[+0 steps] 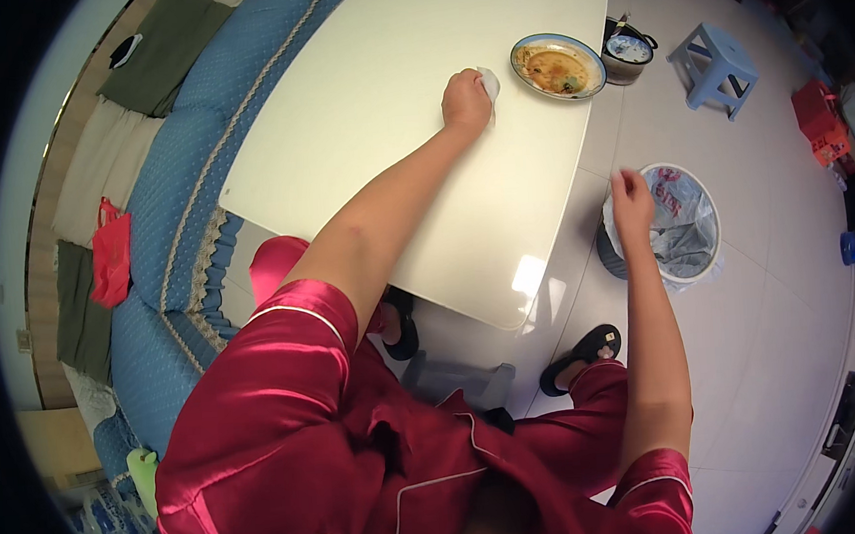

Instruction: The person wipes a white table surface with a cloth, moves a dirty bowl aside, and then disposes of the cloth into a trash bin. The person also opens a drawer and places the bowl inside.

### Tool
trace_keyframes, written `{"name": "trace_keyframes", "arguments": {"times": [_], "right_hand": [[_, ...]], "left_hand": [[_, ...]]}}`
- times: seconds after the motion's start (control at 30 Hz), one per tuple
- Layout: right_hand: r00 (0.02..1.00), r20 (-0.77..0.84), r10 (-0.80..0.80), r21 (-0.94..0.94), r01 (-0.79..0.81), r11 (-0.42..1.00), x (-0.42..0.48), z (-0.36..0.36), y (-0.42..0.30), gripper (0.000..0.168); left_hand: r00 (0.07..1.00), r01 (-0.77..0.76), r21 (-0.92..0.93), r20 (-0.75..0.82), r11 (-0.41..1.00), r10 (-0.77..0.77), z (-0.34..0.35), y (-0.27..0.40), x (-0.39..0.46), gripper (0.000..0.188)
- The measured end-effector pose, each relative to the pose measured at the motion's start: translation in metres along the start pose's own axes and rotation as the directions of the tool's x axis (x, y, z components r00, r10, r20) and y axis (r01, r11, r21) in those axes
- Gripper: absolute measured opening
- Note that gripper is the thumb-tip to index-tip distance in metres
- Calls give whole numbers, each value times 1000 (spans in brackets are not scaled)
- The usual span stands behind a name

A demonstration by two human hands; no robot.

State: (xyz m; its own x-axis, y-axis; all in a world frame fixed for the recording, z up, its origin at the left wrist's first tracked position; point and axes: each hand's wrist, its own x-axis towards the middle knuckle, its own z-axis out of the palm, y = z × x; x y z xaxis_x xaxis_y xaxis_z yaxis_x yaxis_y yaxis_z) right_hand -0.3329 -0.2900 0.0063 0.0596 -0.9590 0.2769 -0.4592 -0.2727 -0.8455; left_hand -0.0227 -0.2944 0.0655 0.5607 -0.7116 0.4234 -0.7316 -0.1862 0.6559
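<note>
My left hand [466,104] rests on the white tabletop [359,117], its fingers closed around a crumpled white tissue [490,85]. To the right of it, near the table's side edge, a blue-rimmed oval plate [559,66] holds brownish sauce and food scraps. My right hand [633,201] is in the air above the left side of a round waste bin [715,238] lined with a pale plastic bag [681,215]. Its fingers are curled and slightly blurred, so whether anything small is between them is unclear.
A dark pot [624,68] with a bowl in it stands beyond the table edge, near a blue plastic stool [723,62]. Along the left runs a blue quilted sofa [150,181] with a red bag [112,253]. A grey stool [460,382] sits below me.
</note>
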Motion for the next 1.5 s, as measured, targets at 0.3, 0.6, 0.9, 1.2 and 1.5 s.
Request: {"name": "trace_keyframes", "arguments": {"times": [0.3,0.6,0.9,1.2,1.5], "right_hand": [[773,274,572,598,-603,528,121,90,-77,22],[776,108,622,524,-576,627,130,93,-78,16],[821,-1,571,582,-464,668,146,-25,-26,13],[835,-5,550,599,-438,670,213,-18,82,11],[764,23,645,709,-467,528,262,33,101,8]], "left_hand": [[996,-87,147,29,985,84,59,4,26,14],[839,-387,270,499,882,216,66,11,11,38],[793,-432,273,568,859,218,79,18,13,54],[702,-602,246,616,760,357,204,67,111,63],[747,-466,187,607,865,271,305,99,179,63]]}}
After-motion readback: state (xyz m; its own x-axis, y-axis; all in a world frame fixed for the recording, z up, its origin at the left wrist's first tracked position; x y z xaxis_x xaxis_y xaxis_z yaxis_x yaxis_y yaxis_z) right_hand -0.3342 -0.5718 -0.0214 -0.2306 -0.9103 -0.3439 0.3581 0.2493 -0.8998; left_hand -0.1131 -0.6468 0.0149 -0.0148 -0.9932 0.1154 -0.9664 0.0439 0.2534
